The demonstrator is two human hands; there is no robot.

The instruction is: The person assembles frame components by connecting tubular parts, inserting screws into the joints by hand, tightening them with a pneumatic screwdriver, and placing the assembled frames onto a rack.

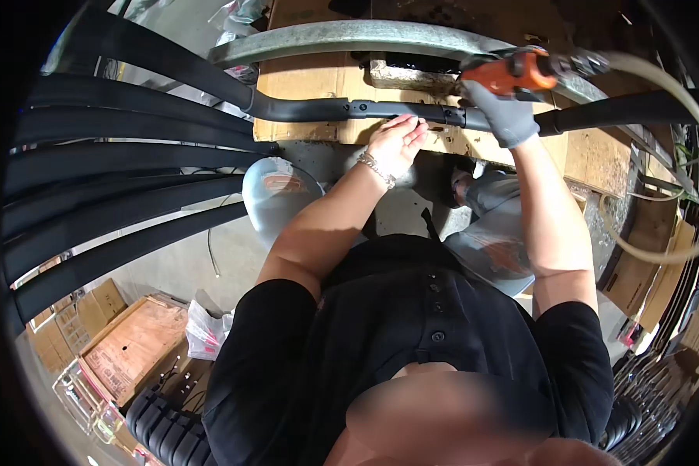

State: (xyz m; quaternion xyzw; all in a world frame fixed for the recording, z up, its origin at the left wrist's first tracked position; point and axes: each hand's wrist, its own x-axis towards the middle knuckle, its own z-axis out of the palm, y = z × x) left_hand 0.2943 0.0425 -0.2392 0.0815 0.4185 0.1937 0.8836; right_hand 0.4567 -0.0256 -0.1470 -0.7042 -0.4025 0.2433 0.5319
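Note:
A black padded bar (311, 109) with a jointed middle part lies across a cardboard-covered bench. Just below that joint is my left hand (398, 144), bare with a bracelet at the wrist. Its fingers are drawn together near the bar, and whatever they hold is too small to make out. My right hand (499, 115), in a grey glove, grips an orange power screwdriver (512, 74) above the bar's right part. The screwdriver's tip is blurred, and a pale hose (660, 74) curves away from its right end.
A curved metal rail (349, 35) runs behind the bar. Several more black padded bars (124, 167) stick out at the left. Cardboard (295, 70) covers the bench. A wooden box (136, 342) and a plastic bag (206, 330) lie lower left; metal parts (660, 404) are piled lower right.

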